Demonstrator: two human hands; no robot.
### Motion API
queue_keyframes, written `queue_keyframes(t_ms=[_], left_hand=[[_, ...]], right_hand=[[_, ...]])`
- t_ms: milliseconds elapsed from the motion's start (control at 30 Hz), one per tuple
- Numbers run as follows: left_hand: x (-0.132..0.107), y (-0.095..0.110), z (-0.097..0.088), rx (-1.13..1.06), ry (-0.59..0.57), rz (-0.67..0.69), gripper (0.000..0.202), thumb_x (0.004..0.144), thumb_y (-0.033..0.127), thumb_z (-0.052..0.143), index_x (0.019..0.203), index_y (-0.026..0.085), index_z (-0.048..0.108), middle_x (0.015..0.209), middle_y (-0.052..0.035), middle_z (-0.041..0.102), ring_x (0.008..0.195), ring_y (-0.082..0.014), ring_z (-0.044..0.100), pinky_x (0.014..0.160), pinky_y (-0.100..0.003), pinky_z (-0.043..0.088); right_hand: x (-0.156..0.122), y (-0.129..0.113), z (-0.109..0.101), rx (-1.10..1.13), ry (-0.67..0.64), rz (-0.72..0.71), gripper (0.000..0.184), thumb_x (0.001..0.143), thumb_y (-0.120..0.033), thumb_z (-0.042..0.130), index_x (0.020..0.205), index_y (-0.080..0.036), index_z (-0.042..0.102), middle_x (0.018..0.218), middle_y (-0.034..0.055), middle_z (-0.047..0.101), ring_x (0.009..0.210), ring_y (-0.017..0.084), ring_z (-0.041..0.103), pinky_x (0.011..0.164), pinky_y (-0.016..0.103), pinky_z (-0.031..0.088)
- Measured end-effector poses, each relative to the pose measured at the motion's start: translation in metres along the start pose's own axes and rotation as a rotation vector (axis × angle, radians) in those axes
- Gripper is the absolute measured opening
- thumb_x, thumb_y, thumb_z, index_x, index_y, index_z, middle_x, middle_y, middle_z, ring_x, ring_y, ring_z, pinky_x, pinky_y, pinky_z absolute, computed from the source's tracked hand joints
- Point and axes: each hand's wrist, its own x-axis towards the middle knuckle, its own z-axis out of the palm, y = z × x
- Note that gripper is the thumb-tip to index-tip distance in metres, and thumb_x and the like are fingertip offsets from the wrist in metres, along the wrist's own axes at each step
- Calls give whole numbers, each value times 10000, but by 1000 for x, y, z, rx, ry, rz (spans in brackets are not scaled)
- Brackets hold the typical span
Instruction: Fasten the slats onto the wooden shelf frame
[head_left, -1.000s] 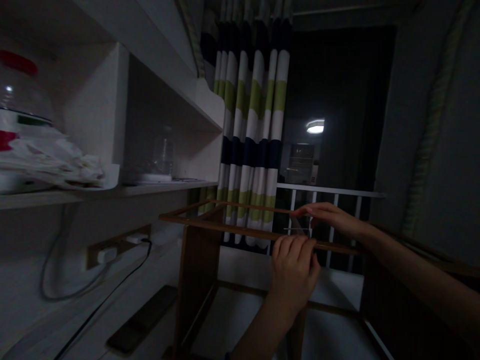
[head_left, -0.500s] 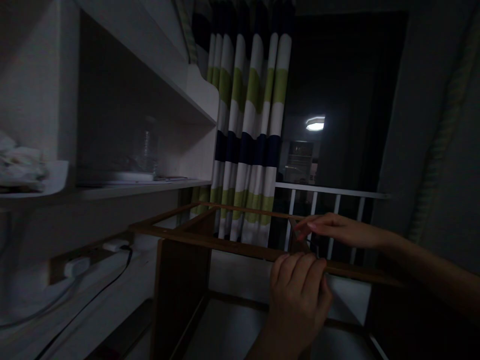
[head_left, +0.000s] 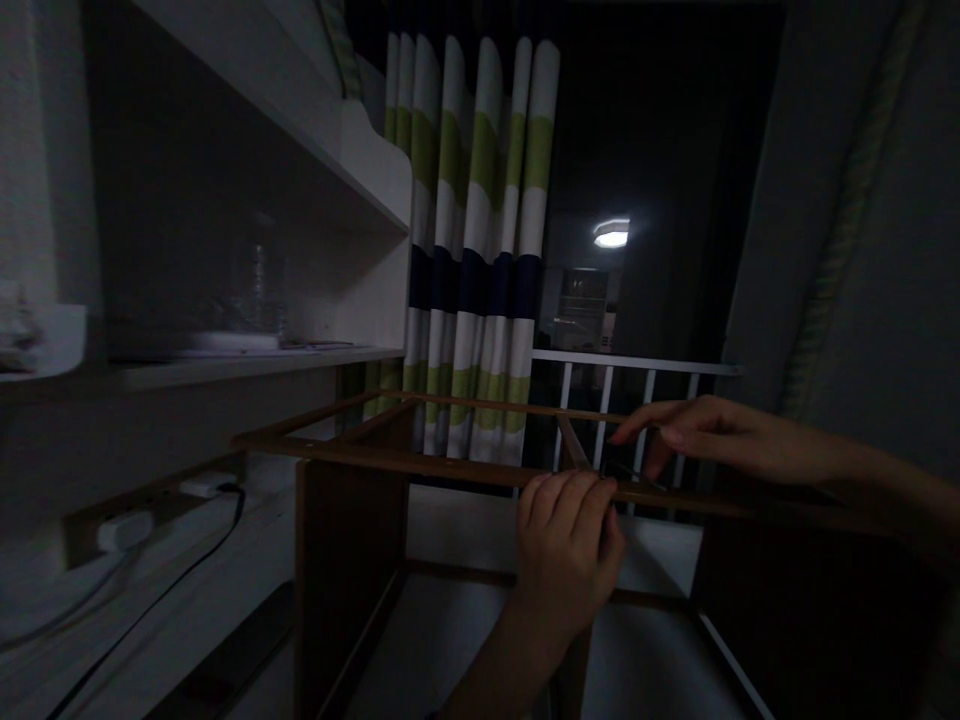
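Note:
A brown wooden furniture frame (head_left: 375, 458) stands before me, its top uncovered. My left hand (head_left: 566, 540) is closed over its front rail, fingers wrapped on top where an upright divider panel (head_left: 574, 440) meets the rail. The palm side of that hand is hidden. To the right, my right hand (head_left: 712, 440) hovers just above the same rail with its fingers bent and apart. Below its fingertips a thin, dark, rod-like piece (head_left: 634, 477) shows by the rail, too dim to name. Nothing plainly sits in the right fingers.
On the left a white shelf (head_left: 337, 355) carries a clear plastic bottle (head_left: 259, 290). Under it, a power strip (head_left: 79, 535) holds plugs with cables. Behind the frame hang a striped curtain (head_left: 472, 340) and a white railing (head_left: 637, 362) before a dark window.
My right hand has moved right, away from my left hand and the divider. The left hand keeps its grip at the rail. The whole view has shifted slightly.

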Motion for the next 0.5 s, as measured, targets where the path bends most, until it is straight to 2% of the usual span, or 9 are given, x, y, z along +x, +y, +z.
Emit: queue_keyframes(t_ms=[133, 267, 500], left_hand=[[0, 0, 1, 24, 13, 2, 172, 785, 155, 512, 944, 150, 577, 931, -16, 600, 912, -152, 489, 897, -332, 330], [-1, -1, 2, 47, 8, 3, 171, 779, 159, 521, 938, 165, 585, 922, -11, 607, 895, -156, 494, 893, -342, 336], [1, 0, -1, 19, -5, -10, 178, 785, 155, 512, 947, 167, 585, 945, 1, 604, 909, -144, 499, 902, -335, 330]], right_hand=[[11, -14, 7, 30, -54, -117, 395, 932, -455, 412, 873, -179, 688, 1155, 51, 499, 1092, 175, 450, 957, 271, 348], [27, -17, 15, 9, -87, -187, 382, 953, -386, 397, 937, -121, 670, 1176, 74, 485, 1139, 160, 402, 963, 232, 331], [49, -3, 19, -62, -26, -170, 510, 947, -485, 341, 922, -89, 662, 1107, 97, 504, 998, 167, 497, 872, 254, 401]])
